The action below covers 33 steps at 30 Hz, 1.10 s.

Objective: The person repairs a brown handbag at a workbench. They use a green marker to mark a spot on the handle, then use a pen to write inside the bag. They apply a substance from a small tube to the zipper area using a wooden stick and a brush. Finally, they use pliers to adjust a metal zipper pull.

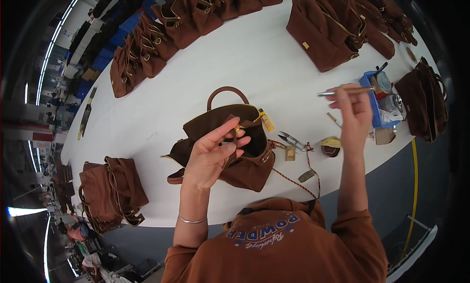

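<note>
An open brown handbag point(252, 173) with a gold zip and a round handle lies on the white table in front of me. Over its opening, my left hand point(208, 156) pinches a narrow brown leather tab point(234, 137) with gold metal at it; whether this is a zip pull or a strap end I cannot tell. Raised to the right, near the blue bin, my right hand point(355, 112) grips a slim pen-like tool point(360, 90) with a silver tip pointing left and a brownish shaft. The tool is apart from the bag.
Right of the bag lie a yellow tube point(266, 120), thread snips point(292, 138), a tan block point(290, 154), a twisted cord point(296, 185) and a tape roll point(330, 147). A blue bin point(374, 109) holds supplies. More brown bags point(113, 192) stand around the table point(235, 53).
</note>
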{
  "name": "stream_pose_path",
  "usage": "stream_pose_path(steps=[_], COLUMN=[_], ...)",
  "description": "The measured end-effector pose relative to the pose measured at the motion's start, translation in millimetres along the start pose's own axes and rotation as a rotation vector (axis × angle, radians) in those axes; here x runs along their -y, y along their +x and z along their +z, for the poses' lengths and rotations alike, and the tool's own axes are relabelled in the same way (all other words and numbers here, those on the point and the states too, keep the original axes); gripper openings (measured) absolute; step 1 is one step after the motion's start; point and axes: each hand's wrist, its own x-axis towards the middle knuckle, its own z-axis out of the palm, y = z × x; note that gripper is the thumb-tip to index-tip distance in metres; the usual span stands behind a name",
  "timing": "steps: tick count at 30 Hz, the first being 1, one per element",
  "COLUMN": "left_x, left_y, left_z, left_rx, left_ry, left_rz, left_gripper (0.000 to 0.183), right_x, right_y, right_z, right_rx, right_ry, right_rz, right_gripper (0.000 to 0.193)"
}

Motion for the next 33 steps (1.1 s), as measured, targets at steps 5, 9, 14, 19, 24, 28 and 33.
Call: stream_pose_path(steps=[5, 9, 14, 19, 24, 28, 33], left_x=[-1.3, -0.3, 1.2, 0.5, 1.9, 1.9, 4.3], left_y=[1.0, 1.7, 0.0, 1.2, 1.7, 2.2, 1.0], left_z=[-1.4, -4.7, -4.9, -2.9, -6.0, -6.0, -8.3], left_rx=[0.024, 0.046, 0.054, 0.059, 0.052, 0.044, 0.049], left_ry=[-0.031, -0.033, -0.053, -0.065, -0.067, -0.057, -0.058], left_rz=[-0.016, 0.006, 0.017, 0.019, 0.009, 0.003, -0.001], left_gripper=[0.05, 0.05, 0.049, 0.049, 0.049, 0.049, 0.048], right_x=[-0.3, -2.6, -11.7, -11.9, -12.7, -13.5, -16.3], right_y=[-55.2, -73.9, -79.1, -79.9, -80.3, -81.7, -78.7], right_z=[69.5, 95.5, 103.2, 104.4, 107.6, 110.0, 107.4], right_rx=[0.326, 0.426, 0.412, 0.403, 0.415, 0.408, 0.469], right_ry=[0.324, 0.323, 0.301, 0.282, 0.286, 0.291, 0.274], right_rz=[0.161, 0.14, 0.131, 0.117, 0.113, 0.145, 0.165], right_gripper=[0.025, 0.022, 0.021, 0.02, 0.019, 0.018, 0.017])
